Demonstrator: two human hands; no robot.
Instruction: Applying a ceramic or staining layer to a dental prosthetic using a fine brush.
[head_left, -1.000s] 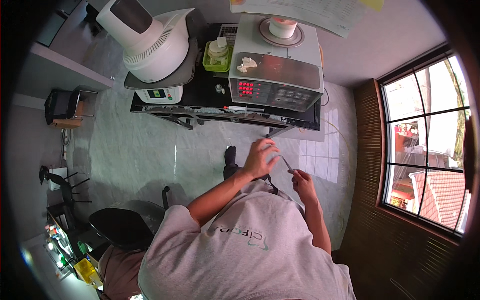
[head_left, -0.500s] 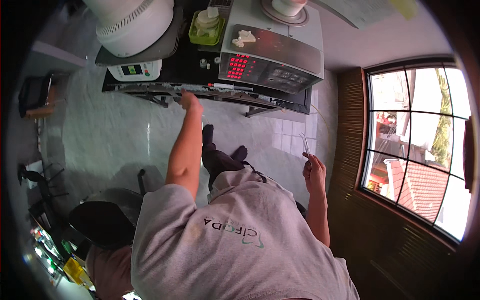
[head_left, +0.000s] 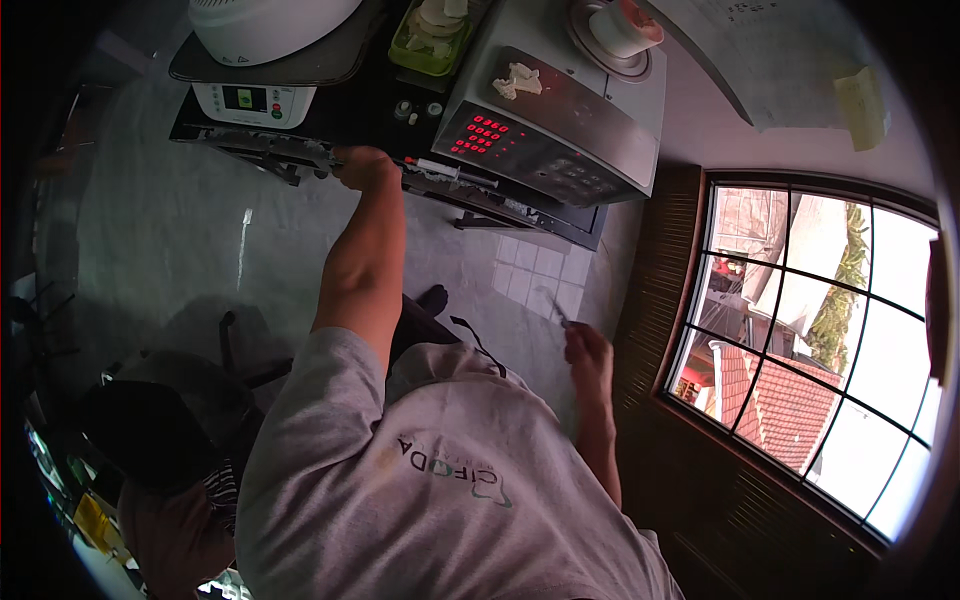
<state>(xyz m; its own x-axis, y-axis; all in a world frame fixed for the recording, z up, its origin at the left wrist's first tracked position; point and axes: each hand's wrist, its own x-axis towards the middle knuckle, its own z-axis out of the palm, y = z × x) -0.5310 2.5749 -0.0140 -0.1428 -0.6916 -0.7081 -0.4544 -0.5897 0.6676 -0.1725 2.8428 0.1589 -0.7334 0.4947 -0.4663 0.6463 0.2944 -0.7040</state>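
The left hand [head_left: 362, 167] reaches out to the front edge of the black bench [head_left: 300, 150], fingers curled on it, just beside a white syringe-like pen [head_left: 450, 172] lying there. The right hand [head_left: 588, 352] (held low, well apart from the bench) pinches a thin metal tool [head_left: 556, 310] below the grey machine with red keys [head_left: 545, 130].

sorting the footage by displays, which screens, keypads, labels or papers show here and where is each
Small dark screen: front of the white base unit at the table's left end, rectangular, with red and green buttons beside it.
Lit keypad: sloping front panel of the grey machine, a grid of glowing red keys.
Paper sheet: wall at upper right, pale, faintly marked.
Yellow sticky note: wall beside that sheet, small and squarish.
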